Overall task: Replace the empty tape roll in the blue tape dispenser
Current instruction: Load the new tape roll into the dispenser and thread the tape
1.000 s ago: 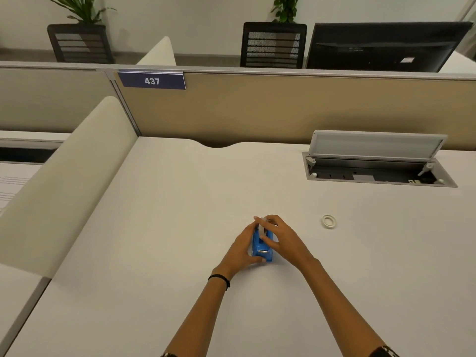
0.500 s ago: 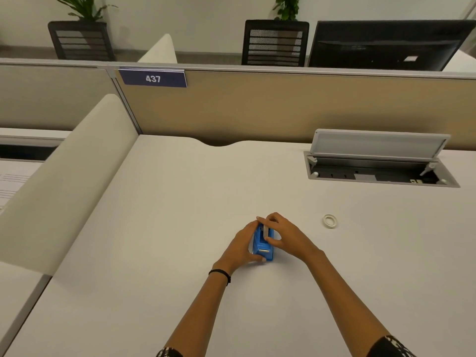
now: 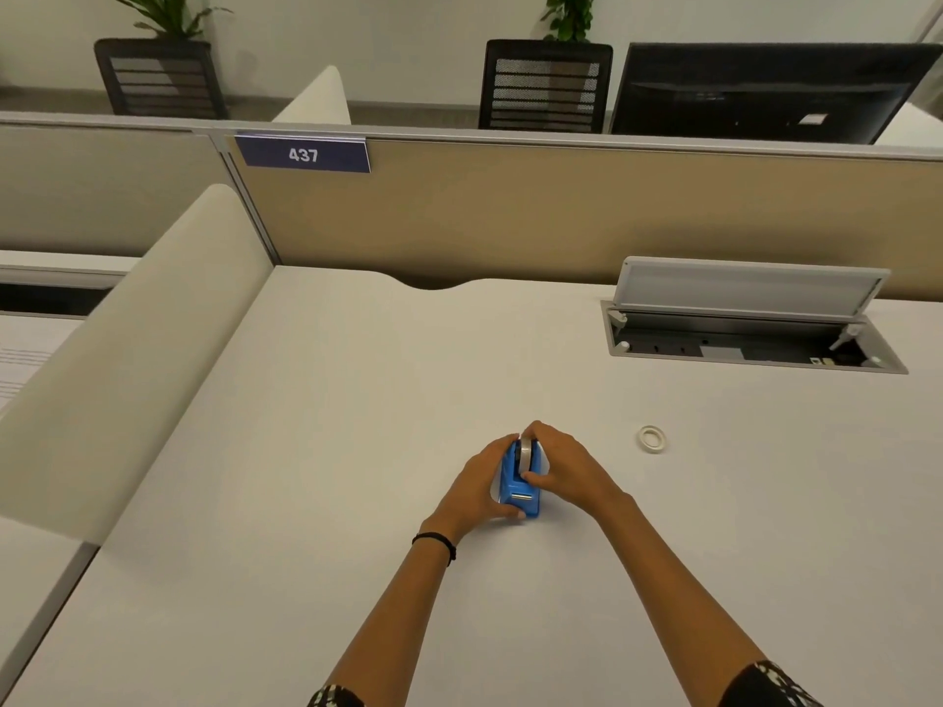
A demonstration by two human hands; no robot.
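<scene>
The blue tape dispenser (image 3: 516, 486) stands on the white desk (image 3: 357, 451), its cutter end toward me. My left hand (image 3: 477, 486) clasps its left side, thumb at the front corner. A greyish tape roll (image 3: 525, 453) sits upright in the dispenser's top slot. My right hand (image 3: 564, 466) is shut on that roll, fingers over its far top and thumb on its near edge. A small empty white tape core (image 3: 652, 439) lies flat on the desk to the right, apart from both hands.
An open cable box (image 3: 750, 344) with a raised grey lid is sunk into the desk at the back right. A beige partition (image 3: 561, 216) closes the far edge, and a white curved divider (image 3: 127, 359) lines the left side.
My right hand has shifted its grip on the roll, fingers now curled over its top, and the roll sits lower in the dispenser. My left hand stays on the dispenser.
</scene>
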